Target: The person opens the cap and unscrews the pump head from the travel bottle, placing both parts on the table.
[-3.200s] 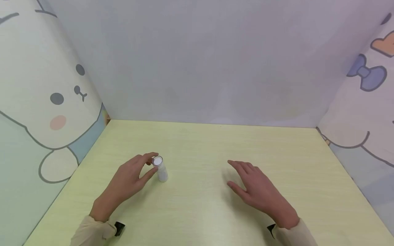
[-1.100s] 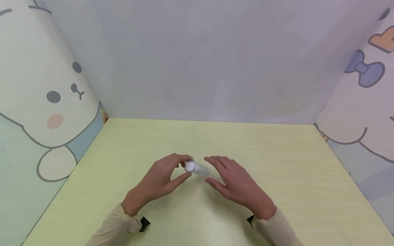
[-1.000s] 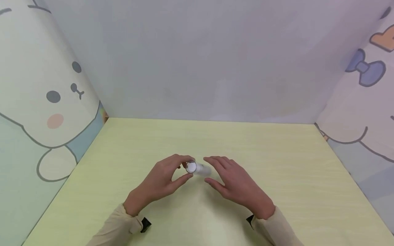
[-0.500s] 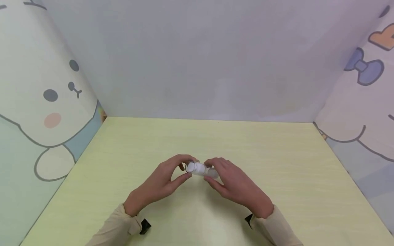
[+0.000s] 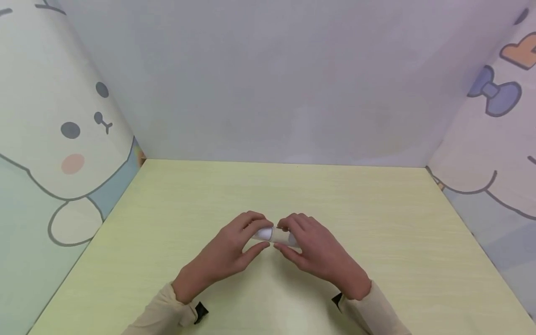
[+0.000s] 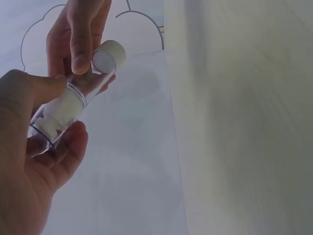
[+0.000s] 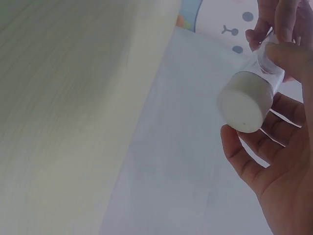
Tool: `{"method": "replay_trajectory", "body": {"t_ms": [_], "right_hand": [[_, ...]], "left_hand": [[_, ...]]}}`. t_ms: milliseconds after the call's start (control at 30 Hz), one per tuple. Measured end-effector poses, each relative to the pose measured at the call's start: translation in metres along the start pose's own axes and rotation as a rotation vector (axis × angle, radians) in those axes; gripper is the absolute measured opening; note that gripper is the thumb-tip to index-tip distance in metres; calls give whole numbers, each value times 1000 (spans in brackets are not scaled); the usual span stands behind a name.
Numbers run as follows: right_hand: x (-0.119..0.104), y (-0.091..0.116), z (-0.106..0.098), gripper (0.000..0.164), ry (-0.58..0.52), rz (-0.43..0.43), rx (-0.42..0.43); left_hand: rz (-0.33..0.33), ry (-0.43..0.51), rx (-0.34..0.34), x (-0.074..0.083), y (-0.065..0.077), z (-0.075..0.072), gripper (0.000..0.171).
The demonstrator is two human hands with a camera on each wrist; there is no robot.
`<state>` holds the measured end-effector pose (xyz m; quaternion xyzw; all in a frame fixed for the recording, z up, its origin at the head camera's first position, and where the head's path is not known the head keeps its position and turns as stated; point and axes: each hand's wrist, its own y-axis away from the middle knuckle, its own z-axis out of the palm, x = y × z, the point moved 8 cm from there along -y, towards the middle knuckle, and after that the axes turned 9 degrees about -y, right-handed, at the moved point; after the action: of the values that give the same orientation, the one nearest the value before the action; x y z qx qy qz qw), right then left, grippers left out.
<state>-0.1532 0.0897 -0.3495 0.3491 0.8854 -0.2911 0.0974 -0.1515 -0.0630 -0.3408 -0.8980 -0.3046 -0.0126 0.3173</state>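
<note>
Both hands hold a small slim bottle (image 5: 274,234) lengthwise between them, raised above the table. It has a clear body, a white base (image 7: 244,103) and a white neck section under a clear sleeve-like cap (image 6: 57,115). My left hand (image 5: 229,246) grips the capped end, thumb on the near side and fingers on the far side. Around the body near the white base, my right hand (image 5: 322,251) holds the other end. In the left wrist view the bottle is tilted, its white base toward the upper right. Fingers partly hide both ends.
A pale yellow wooden table (image 5: 201,190) lies under the hands. A plain greyish wall (image 5: 284,83) rises behind it, and side panels with cartoon animals (image 5: 75,135) stand at left and right. Both wrists wear small black devices (image 5: 201,312).
The left hand has brought the bottle from the left to the centre and turned it from near upright to lying sideways. The right hand has moved in and taken hold of its base end.
</note>
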Motion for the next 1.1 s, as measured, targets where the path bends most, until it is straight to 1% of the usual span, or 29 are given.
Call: {"method": "replay_trajectory", "body": {"t_ms": [133,233,367,533,700,800,900,967,1100], "right_hand": [[-3,-1,0,36,22,-21,12],[-3,-2,2,36,39,-27,19],[-3,-1,4,35,56,-20,24],[-3,-1,6,33,54,-10,17],[-2,0,6,33,46,-15,-21],[-2,0,6,35,28,-38,-47],[0,1,1,36,17,-68,-44],[1,1,-2,37,11,-83,-33],[2,1,-5,36,11,-92,-20]], "left_hand": [[-5,-77,10,1,1,2,43],[-11,-109,6,-1,2,4,44],[-20,-125,10,-2,2,4,43],[-22,-117,16,-3,3,5,41],[-23,-89,12,-3,3,4,38],[-29,-30,-14,-4,3,5,35],[-41,46,-26,-7,2,3,31],[-49,86,-20,-7,2,0,31],[-66,102,-15,-8,1,-4,34]]}}
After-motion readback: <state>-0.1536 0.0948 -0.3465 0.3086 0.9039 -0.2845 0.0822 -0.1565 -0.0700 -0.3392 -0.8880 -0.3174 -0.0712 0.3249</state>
